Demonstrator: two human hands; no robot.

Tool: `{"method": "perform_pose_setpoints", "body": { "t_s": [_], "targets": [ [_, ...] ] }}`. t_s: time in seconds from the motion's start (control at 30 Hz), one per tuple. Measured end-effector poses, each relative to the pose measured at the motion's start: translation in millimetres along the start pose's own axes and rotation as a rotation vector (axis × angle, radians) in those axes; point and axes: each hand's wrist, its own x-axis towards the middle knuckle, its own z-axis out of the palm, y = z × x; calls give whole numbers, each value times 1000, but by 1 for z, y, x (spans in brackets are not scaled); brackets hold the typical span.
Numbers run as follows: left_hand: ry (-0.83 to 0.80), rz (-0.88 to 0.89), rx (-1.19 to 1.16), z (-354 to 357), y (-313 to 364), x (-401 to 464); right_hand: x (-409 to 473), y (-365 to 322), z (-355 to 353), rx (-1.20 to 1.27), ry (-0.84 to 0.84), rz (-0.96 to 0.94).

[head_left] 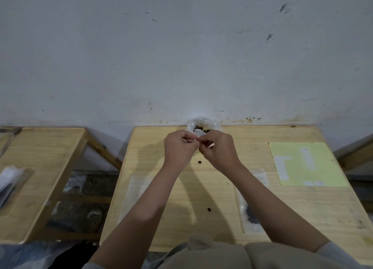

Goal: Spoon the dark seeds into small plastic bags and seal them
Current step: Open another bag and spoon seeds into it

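Note:
My left hand (178, 146) and my right hand (219, 148) meet above the far middle of the wooden table (181, 218). Both pinch the top edge of a small clear plastic bag (194, 139) between thumb and fingers; most of the bag is hidden by the hands. Just behind the hands, against the wall, sits a clear container (201, 125) with dark seeds in it. A filled clear bag with dark seeds (252, 218) lies flat under my right forearm. Two loose seeds (199, 162) (209, 209) lie on the tabletop. No spoon shows.
A flat clear bag (137, 190) lies left of my left forearm. A pale yellow sheet (306, 163) lies at the table's right. A second wooden table (38, 167) stands to the left with plastic bags (10, 179) on it. The wall rises directly behind.

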Motion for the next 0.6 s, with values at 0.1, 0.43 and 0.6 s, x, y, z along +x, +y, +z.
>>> {"method": "perform_pose_setpoints", "body": {
  "t_s": [0.1, 0.43, 0.6],
  "targets": [
    [-46, -7, 37, -5, -5, -3, 9, 6, -5, -65, 18, -17],
    [-109, 258, 42, -18, -15, -2, 15, 2, -17, 81, -151, 156],
    [-299, 425, 249, -21, -17, -7, 16, -2, -20, 250, -123, 225]
  ]
}}
